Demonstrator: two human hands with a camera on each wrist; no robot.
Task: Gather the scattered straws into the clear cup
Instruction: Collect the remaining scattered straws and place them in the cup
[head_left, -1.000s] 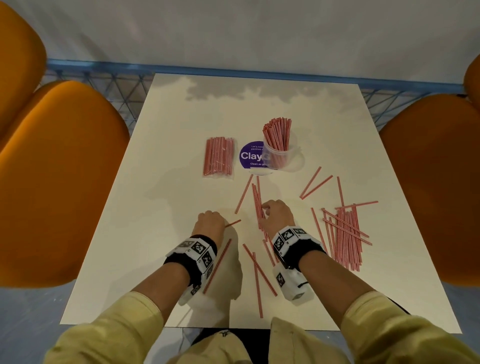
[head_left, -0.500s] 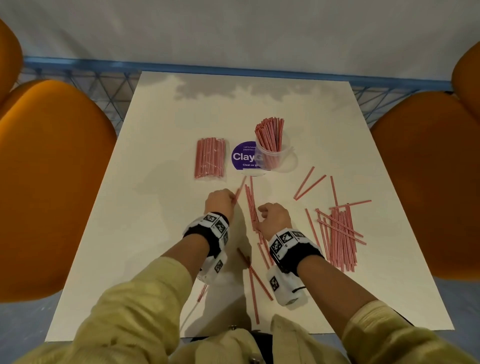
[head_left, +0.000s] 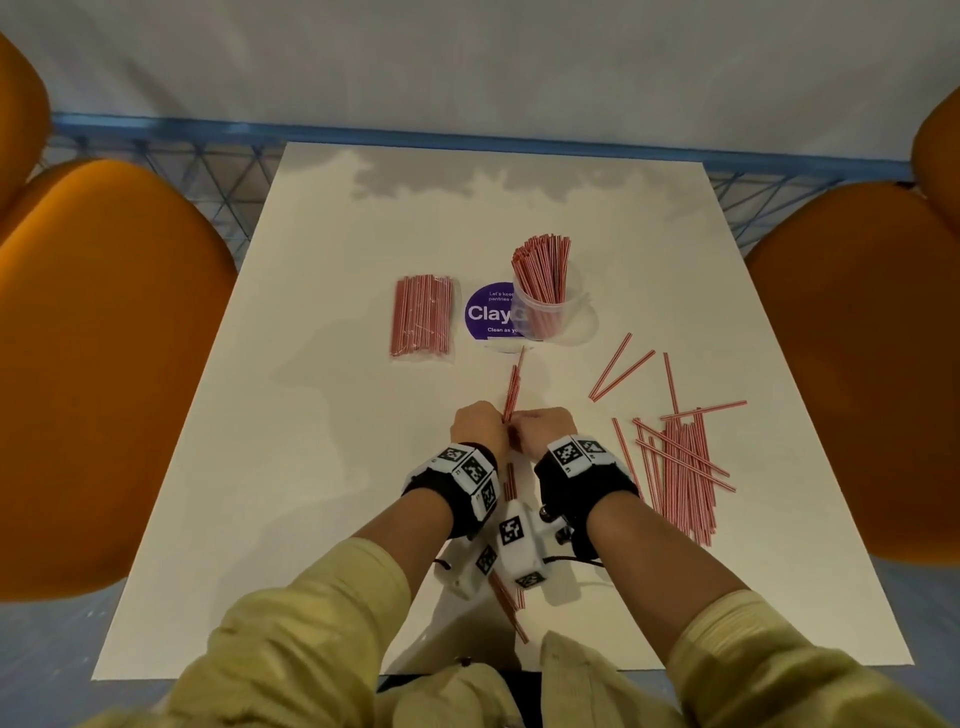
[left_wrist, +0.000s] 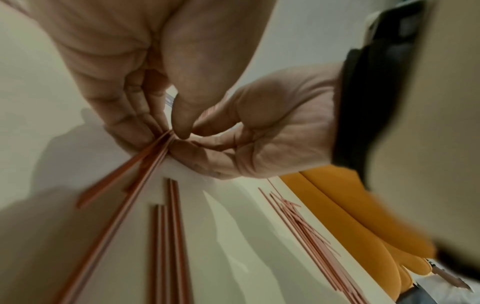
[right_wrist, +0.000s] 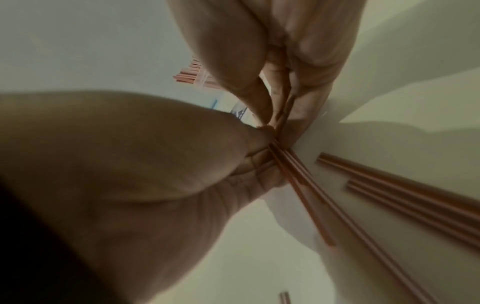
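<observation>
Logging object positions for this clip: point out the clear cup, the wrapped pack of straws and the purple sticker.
clear cup (head_left: 563, 317), head view, bare front wall.
wrapped pack of straws (head_left: 422, 316), head view, middle.
purple sticker (head_left: 485, 313), head view, left half.

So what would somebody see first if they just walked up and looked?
Probably the two hands meeting mid-table: the left hand and right hand together pinch a small bunch of red straws. Behind them stands the clear cup, already stuffed with straws, beside a wrapped pack of straws. To the right, a messy pile of loose straws lies on the white table.
</observation>
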